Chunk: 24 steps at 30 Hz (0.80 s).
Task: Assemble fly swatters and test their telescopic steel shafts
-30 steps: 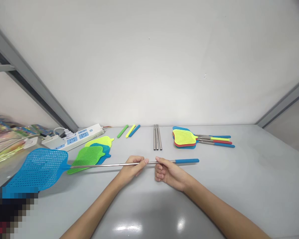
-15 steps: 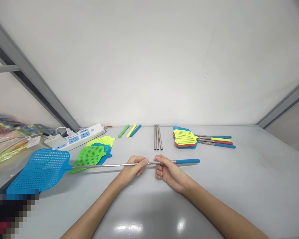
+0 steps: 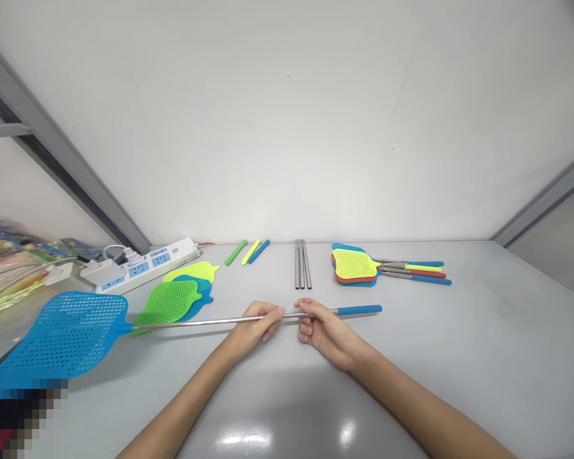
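One swatter (image 3: 83, 331) in both hands (image 3: 256, 325) (image 3: 326, 328)

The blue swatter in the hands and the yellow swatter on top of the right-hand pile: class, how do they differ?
Support: the blue swatter is held in the left hand and right hand, while the yellow swatter lies on top of the pile.
Shaft: the blue swatter shows a much longer metal shaft than the yellow swatter.
Shared: both have perforated heads at picture left and handles at picture right.

bright light; white glare (two patches) on the tabletop (image 3: 459, 363); lower-left corner pixelated.
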{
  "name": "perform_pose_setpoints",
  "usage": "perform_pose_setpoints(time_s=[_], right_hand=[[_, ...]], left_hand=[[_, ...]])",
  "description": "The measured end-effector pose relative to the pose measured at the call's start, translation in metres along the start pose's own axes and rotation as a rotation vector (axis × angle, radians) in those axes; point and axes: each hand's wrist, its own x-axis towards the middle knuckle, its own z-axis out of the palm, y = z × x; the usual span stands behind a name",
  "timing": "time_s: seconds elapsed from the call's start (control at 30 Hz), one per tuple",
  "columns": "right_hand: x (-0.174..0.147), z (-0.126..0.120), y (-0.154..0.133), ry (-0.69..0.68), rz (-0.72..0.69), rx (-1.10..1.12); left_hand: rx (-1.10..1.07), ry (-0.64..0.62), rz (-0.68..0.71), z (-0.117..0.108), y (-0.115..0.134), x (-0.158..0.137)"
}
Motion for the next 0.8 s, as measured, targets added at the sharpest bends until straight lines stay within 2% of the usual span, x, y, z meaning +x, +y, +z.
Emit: perform_pose_setpoints(time_s=[0.23,0.8], right_hand=[[0.0005,0.0016,-0.0007,0.027,0.011,0.0],[0.002,-0.0005,0.0005,-0.007,0.019,0.003]], left_hand=[[0.024,-0.006,0.004,-0.0002,-0.0015,-0.0004],[0.002,-0.005,-0.006,-0.0004,-0.0012,-0.0005]])
